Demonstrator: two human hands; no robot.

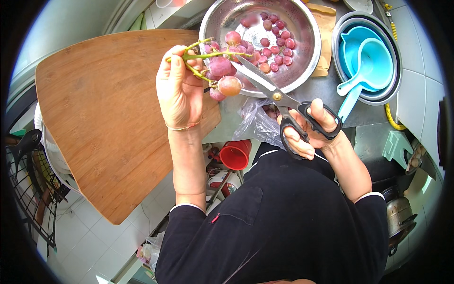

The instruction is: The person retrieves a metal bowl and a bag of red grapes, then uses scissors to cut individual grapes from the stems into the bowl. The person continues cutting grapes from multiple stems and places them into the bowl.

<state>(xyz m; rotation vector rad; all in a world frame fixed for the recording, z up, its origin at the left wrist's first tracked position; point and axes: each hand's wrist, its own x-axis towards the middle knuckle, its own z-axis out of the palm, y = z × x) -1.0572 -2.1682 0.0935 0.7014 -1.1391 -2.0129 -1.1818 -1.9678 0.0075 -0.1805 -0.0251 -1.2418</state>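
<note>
My left hand (pixel 182 85) pinches the green stem of a bunch of red grapes (pixel 220 66), held up over the near left rim of a perforated metal bowl (pixel 301 67). Black-handled scissors (pixel 276 96) are in my right hand (pixel 312 131), with fingers and thumb through the loops. Their blades point up and left, and the tips reach the bunch close to a stem branch. Whether they touch the stem I cannot tell. Loose red grapes (pixel 276 51) lie on the bottom of the bowl. Below the bowl, a clear plastic bag (pixel 257 120) holds more grapes, partly hidden by my right hand.
A wooden board (pixel 117 117) spans the left side. Right of the bowl are a brown paper packet (pixel 322 42) and a metal basin (pixel 397 67) holding light-blue plastic dippers (pixel 376 64). A red bucket (pixel 236 155) stands below the counter. A yellow hose (pixel 392 119) runs along the right wall.
</note>
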